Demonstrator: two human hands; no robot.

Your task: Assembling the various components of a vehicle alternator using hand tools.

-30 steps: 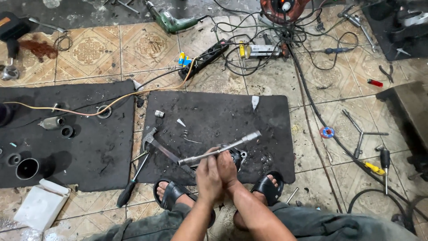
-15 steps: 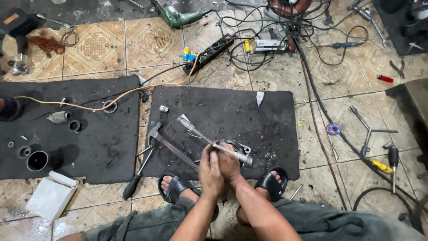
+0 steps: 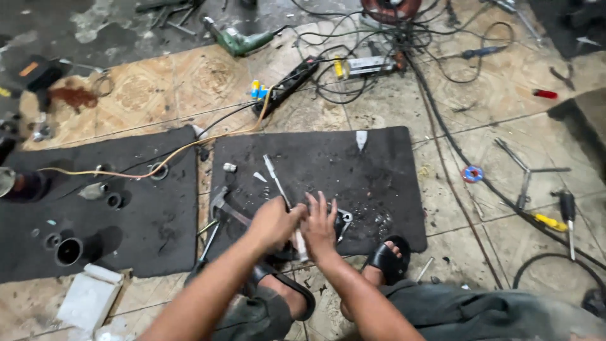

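Tiled workshop floor [image 3: 151, 95], cluttered, with two black rubber mats on it. On the right mat [image 3: 379, 170], near its front edge, both hands meet. Left hand [image 3: 273, 222] closed in a grip around a long metal ratchet wrench [image 3: 278, 183]; the shaft runs up and away from the fist, tilted left. Right hand [image 3: 320, 225] just beside the left, touching the wrench's lower end, fingers spread, not closed on it. Under the right hand a small metal part [image 3: 343, 222] lies on the mat, mostly hidden. Left of the hands a hammer [image 3: 222, 207] and a black-handled screwdriver [image 3: 203, 252]. Feet in black sandals [image 3: 386, 260] at the mat edge. Left mat [image 3: 126, 227] holds small round fittings. Farther back: black power strip [image 3: 291, 81], green drill [image 3: 237, 41], tangled cables [image 3: 379, 44].
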